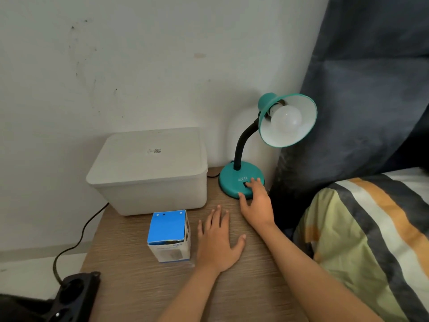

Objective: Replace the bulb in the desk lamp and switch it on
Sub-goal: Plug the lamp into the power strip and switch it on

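A teal desk lamp [232, 180] with a black bendy neck stands at the back right of the wooden table [144, 284]. A white bulb [286, 117] sits in its shade and is unlit. My right hand [256, 202] rests on the lamp's round base, its fingertips over the black switch. My left hand [217, 242] lies flat on the table with fingers apart, holding nothing. A blue and white bulb box [169, 235] stands just left of that hand.
A white lidded plastic box [151, 168] sits at the back left against the wall. A black power strip [74, 293] with its cable hangs off the table's left edge. A striped pillow [362, 240] and dark curtain [371, 89] fill the right.
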Motion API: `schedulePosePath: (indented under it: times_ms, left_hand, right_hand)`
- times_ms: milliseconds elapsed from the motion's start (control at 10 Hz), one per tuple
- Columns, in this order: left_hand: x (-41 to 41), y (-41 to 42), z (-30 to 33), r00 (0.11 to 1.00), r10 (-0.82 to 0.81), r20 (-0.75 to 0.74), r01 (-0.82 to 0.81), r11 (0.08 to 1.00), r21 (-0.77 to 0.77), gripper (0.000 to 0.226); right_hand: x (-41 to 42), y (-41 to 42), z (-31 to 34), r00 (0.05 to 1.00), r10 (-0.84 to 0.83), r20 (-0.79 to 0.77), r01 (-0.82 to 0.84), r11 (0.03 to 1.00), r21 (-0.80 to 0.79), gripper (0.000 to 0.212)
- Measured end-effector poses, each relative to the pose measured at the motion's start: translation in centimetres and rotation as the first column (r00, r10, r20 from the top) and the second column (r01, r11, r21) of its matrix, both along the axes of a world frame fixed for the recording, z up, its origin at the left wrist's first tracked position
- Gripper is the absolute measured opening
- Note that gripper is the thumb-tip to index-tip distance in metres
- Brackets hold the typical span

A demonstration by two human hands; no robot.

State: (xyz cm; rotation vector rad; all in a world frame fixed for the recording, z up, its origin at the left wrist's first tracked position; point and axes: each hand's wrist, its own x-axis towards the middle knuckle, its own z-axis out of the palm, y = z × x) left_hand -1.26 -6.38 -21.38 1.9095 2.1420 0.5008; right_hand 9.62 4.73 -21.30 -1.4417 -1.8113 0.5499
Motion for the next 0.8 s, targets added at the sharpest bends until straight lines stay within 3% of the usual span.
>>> schedulePosePath:
  times_ms: [800]
  left_hand:
    - [0.22,0.10,0.21,0.999,0.027,-0.037,-0.028,0.999,-0.017,0.076]
  right_hand:
    - [-0.08,-0.08,0.18,0.999,0.007,0.054,-0.010,0.999,0.051,0.045]
